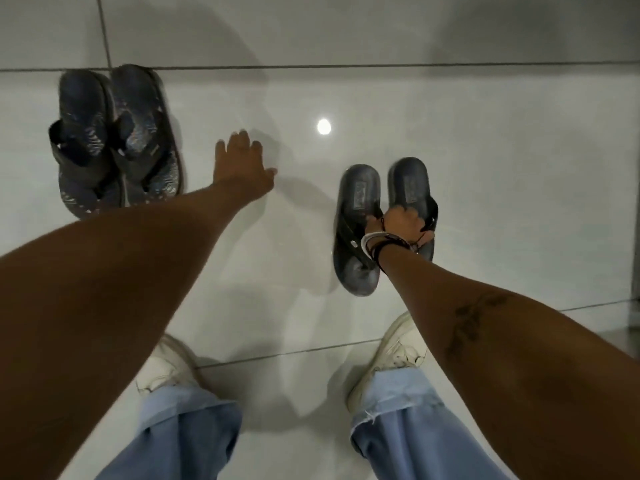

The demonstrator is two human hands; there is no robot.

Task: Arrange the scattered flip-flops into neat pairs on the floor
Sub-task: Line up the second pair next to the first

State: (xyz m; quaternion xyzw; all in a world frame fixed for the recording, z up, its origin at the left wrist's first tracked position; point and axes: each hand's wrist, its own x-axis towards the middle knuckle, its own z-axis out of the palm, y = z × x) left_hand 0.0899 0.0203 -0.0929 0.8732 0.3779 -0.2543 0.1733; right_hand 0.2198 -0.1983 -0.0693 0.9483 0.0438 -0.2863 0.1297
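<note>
while right hand (401, 220) grips one, four flip-flops (116, 140) — two pairs

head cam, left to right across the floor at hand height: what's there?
patterned flip-flop pair → left hand, open, empty → light reflection → plain dark flip-flop pair, with the right hand gripping its straps.

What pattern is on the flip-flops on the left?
The left pair of flip-flops has dark blue soles with pale wavy, zebra-like streaks; head view.
</note>
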